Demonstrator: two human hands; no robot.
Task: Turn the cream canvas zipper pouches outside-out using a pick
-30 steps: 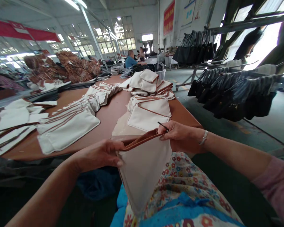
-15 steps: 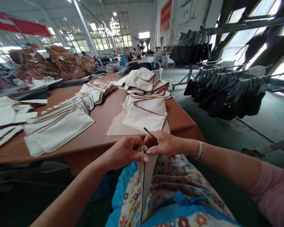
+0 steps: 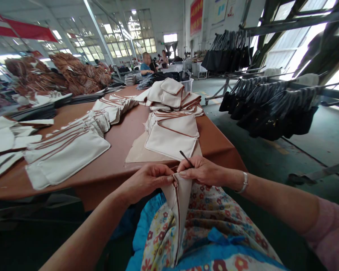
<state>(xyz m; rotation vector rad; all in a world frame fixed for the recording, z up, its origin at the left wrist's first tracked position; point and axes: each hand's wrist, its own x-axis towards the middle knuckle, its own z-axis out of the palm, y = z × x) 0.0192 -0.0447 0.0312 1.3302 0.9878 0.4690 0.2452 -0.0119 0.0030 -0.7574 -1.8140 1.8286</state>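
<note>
My left hand (image 3: 148,181) pinches the top edge of a cream bag panel (image 3: 184,199) with brown edging. The panel hangs down over my lap, folded, with its dark brown edge line facing up at me. On the other side of the same top edge, the fingers of my right hand (image 3: 205,171) are closed. A thin dark stick-like tool (image 3: 185,158) juts up to the left from my right hand; its lower end is hidden by the fingers. Just beyond my hands, a stack of finished-looking cream panels (image 3: 172,137) lies on brown paper (image 3: 135,152).
A brown-covered table (image 3: 118,139) stands before me, its edge close to my hands. Overlapping cream panels (image 3: 70,158) fan along its left side, and more cream pieces (image 3: 166,93) are heaped behind. Black bags (image 3: 271,116) hang from a rack at right. Several people sit farther back.
The panel's top has spread wider, and more of its brown edge shows. My hands have moved slightly apart, the right one shifting right with the dark tool.
</note>
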